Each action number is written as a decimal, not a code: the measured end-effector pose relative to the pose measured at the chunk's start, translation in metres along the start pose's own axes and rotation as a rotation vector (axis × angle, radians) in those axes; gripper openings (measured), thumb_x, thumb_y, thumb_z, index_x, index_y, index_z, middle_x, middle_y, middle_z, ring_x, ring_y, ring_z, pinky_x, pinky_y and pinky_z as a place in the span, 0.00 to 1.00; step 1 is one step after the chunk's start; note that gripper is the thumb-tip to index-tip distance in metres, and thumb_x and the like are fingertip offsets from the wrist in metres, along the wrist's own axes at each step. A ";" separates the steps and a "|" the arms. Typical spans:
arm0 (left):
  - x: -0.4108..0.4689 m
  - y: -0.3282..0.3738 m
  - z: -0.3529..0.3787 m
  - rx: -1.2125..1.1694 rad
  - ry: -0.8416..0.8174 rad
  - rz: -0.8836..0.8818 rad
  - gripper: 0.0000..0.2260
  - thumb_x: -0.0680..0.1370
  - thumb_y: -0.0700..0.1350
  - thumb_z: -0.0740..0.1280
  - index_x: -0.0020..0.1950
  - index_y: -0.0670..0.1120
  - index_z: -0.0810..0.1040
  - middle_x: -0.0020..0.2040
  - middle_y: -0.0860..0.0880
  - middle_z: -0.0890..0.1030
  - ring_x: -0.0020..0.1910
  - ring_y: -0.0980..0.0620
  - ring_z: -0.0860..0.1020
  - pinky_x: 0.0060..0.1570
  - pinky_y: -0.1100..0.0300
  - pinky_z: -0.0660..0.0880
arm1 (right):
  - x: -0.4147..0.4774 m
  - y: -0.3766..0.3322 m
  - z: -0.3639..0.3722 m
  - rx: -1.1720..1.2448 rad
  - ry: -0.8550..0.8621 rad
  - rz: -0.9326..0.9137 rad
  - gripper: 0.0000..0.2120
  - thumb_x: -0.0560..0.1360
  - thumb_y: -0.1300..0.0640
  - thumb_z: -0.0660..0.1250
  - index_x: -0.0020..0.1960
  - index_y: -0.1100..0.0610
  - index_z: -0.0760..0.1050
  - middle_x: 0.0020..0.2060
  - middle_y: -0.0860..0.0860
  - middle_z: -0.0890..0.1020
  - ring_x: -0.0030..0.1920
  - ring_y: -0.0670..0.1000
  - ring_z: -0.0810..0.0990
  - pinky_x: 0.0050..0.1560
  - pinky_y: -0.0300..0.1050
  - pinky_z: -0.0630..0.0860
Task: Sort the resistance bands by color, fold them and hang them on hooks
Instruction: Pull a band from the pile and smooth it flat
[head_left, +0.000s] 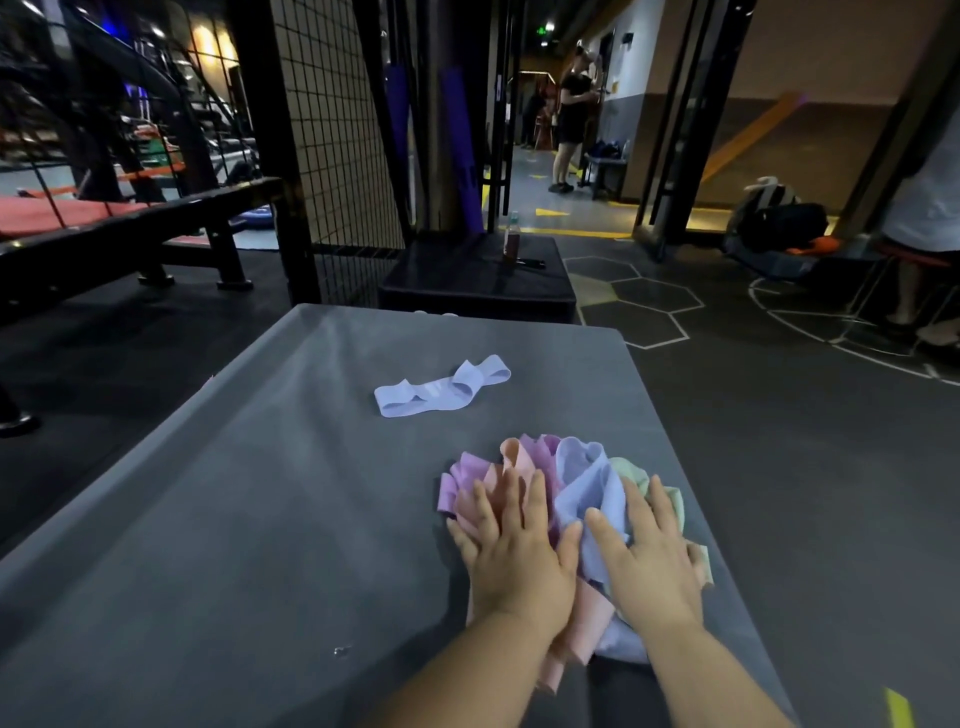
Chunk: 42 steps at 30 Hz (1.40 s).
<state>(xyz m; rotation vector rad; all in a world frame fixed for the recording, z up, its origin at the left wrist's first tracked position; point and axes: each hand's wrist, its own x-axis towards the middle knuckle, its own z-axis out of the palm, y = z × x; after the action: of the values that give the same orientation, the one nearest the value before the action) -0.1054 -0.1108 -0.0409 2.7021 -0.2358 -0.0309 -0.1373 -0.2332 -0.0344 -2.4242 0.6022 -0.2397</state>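
- My left hand (511, 545) lies flat on the pile (566, 499) of bands, fingers straight and spread, pressing on the peach (511, 457) and pink (465, 475) ones.
- My right hand (649, 551) lies flat beside it, fingers straight, on the blue band (589, 483) and the green one (670, 496); the thumb rests on the blue.
- The two hands sit side by side, thumbs close, neither curled round anything.
- The pile sits on the near right part of the grey table (249, 519), bands bunched and standing up in loops: pink at the left, peach and purple (540, 452) behind my left fingers, blue in the middle, green at the right edge.
- More peach and blue stick out from under my wrists toward me.
- A single pale blue band (441, 389) lies apart from the pile, farther out on the table, flattened and twisted.
- Past the table's far edge stands a black box (467, 286) with a bottle (511, 241) on top.
- A wire mesh panel (337, 130) rises at the left, with a black bench (130, 234) beside it.
- A person in black (571, 114) stands far off in the corridor.
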 end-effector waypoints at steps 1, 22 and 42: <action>0.002 0.000 0.002 0.017 -0.017 -0.014 0.41 0.67 0.70 0.23 0.78 0.55 0.35 0.77 0.52 0.31 0.76 0.42 0.30 0.71 0.38 0.32 | 0.002 0.000 0.002 -0.008 -0.006 -0.003 0.30 0.77 0.34 0.53 0.77 0.36 0.49 0.79 0.41 0.47 0.78 0.47 0.51 0.75 0.56 0.52; 0.061 -0.049 -0.064 -0.214 0.134 -0.086 0.29 0.80 0.65 0.46 0.79 0.56 0.50 0.80 0.55 0.48 0.78 0.49 0.39 0.75 0.41 0.41 | 0.044 -0.108 -0.046 -0.098 -0.180 -0.233 0.32 0.75 0.30 0.49 0.76 0.41 0.58 0.79 0.44 0.54 0.79 0.47 0.47 0.76 0.60 0.51; 0.208 -0.147 -0.053 -0.040 0.045 -0.198 0.26 0.82 0.63 0.46 0.79 0.60 0.49 0.80 0.45 0.45 0.79 0.44 0.48 0.76 0.47 0.42 | 0.191 -0.165 0.137 -0.348 -0.325 -0.172 0.30 0.79 0.33 0.45 0.78 0.38 0.43 0.79 0.58 0.47 0.79 0.59 0.45 0.76 0.62 0.42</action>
<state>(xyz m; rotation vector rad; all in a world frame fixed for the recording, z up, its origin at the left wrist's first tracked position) 0.1267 0.0073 -0.0511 2.6732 0.0457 -0.0324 0.1327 -0.1358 -0.0371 -2.7716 0.3072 0.2054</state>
